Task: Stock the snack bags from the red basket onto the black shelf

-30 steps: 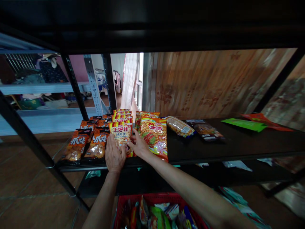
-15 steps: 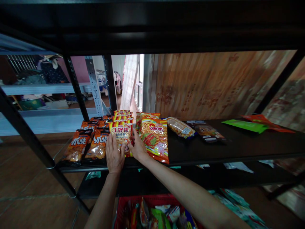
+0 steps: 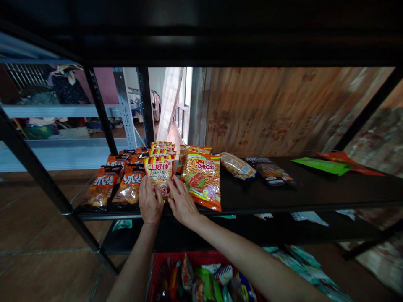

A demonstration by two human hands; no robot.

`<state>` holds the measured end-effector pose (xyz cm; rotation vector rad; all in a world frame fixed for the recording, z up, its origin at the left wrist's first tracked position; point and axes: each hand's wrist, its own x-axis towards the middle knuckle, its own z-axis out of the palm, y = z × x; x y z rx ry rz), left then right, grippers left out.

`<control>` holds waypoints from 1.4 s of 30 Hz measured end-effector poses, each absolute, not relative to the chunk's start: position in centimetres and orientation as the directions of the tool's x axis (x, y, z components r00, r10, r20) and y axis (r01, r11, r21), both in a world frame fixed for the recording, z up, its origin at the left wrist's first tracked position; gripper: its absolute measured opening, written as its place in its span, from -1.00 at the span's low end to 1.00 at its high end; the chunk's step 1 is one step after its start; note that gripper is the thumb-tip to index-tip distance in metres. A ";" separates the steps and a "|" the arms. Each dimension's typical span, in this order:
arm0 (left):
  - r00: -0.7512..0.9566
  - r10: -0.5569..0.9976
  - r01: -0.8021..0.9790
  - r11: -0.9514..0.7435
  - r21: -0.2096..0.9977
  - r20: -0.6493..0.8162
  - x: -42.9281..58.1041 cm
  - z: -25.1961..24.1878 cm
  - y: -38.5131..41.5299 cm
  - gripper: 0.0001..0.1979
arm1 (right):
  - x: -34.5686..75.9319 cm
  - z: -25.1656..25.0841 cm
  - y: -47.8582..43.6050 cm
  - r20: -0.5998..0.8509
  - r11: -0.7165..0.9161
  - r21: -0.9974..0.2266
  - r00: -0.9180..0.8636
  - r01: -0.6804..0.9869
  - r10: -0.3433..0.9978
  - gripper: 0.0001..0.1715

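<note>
A red-and-yellow bag of prawn crackers (image 3: 160, 167) stands at the front of a row of like bags near the left end of the black shelf. My left hand (image 3: 150, 202) lies against its lower left front, fingers stretched out. Against the lower right side rests my right hand (image 3: 184, 204), its fingers extended and spread. Both hands touch the bag without wrapping round it, and they hide its lower corners. Just right of my right hand leans an orange bag of noodle-shaped snacks (image 3: 204, 178). Black-and-orange snack bags (image 3: 129, 184) stand to the left of my left hand.
Farther right on the shelf (image 3: 252, 199) lie a peanut-patterned bag (image 3: 237, 165), a dark flat pack (image 3: 271, 171) and a green packet (image 3: 323, 165). Below stands a red basket (image 3: 153, 277) of mixed snacks. Black uprights (image 3: 100, 111) and an upper shelf (image 3: 201, 46) frame the space.
My right hand has moved from the cracker bag's right edge down and onto its front, and its fingers have straightened. My left hand stays against the bag. The view has shifted slightly.
</note>
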<state>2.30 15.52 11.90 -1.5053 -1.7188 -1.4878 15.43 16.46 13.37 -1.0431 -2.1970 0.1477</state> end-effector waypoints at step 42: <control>-0.349 0.482 0.838 -0.223 0.498 0.804 3.2 9.7 12.3 -0.56 | 17.5 11.0 13.3 0.584 0.815 -0.023 -0.654 0.579 0.481 -0.49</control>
